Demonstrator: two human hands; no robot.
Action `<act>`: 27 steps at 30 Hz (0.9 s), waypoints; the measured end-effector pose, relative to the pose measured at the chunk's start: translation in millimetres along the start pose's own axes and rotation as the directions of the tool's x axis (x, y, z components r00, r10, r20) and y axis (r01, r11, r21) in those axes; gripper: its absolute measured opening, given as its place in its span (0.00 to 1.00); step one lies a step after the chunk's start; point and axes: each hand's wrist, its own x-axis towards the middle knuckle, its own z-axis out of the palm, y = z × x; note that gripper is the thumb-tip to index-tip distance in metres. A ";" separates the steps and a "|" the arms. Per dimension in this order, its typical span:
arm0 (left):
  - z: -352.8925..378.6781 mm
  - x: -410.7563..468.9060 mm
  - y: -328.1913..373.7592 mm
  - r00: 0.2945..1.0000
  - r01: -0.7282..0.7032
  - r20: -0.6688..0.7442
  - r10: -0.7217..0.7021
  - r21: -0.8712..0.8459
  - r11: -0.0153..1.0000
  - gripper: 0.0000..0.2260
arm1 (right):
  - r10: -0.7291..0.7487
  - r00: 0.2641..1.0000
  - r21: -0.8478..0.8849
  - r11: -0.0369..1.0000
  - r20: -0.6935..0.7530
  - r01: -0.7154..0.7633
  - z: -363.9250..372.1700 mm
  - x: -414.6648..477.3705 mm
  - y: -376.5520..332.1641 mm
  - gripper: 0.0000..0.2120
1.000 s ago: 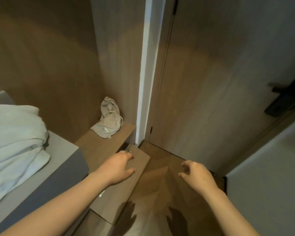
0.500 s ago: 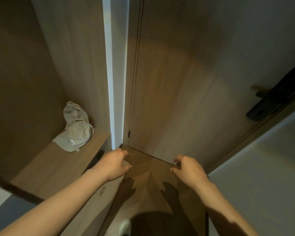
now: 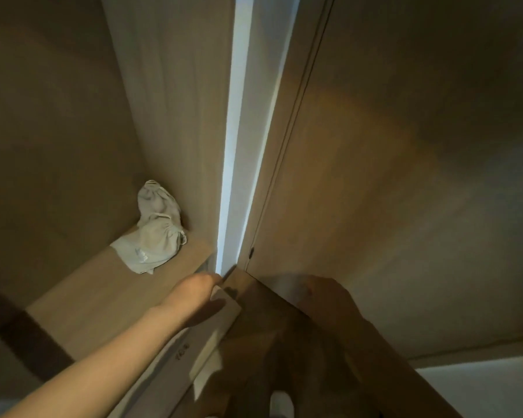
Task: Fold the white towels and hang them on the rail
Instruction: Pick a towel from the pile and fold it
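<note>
No white towels in frame, left hand (image 3: 200, 300) loose-fingered and empty, right hand (image 3: 323, 297) too blurred to call; expect soft, light, floppy cloth, so pinch two adjacent corners.

Matt wood-grain door (image 3: 390, 176), matt wood shelf (image 3: 82, 300), soft creased cloth bag (image 3: 154, 233), smooth white door frame (image 3: 248, 131), wood-look floor (image 3: 263, 333)

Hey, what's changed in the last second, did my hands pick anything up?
No. The view closed in on the door: the white towels slipped out of frame at left. Left hand and right hand stay out in front, holding nothing, the right now in shadow. The cloth bag stays on its shelf.
</note>
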 end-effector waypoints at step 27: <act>145.0 78.9 -20.3 0.694 0.665 -0.015 -0.720 -0.369 0.649 0.21 | -0.536 0.745 -0.192 0.745 0.398 0.639 85.4 267.1 17.8 0.17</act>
